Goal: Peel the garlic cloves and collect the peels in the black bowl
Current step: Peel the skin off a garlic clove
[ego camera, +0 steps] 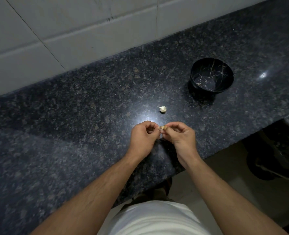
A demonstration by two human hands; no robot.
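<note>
Hands (142, 137) (181, 134) pinch garlic clove (162, 128) over counter (72, 116).

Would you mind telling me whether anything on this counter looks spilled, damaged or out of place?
Nothing stands out. The black bowl stands upright; its gold lines look like a pattern, not cracks. One garlic piece lies on the counter.

garlic clove (162, 128) pinched between fingertips; black bowl (211, 76) upright, well apart.
</note>
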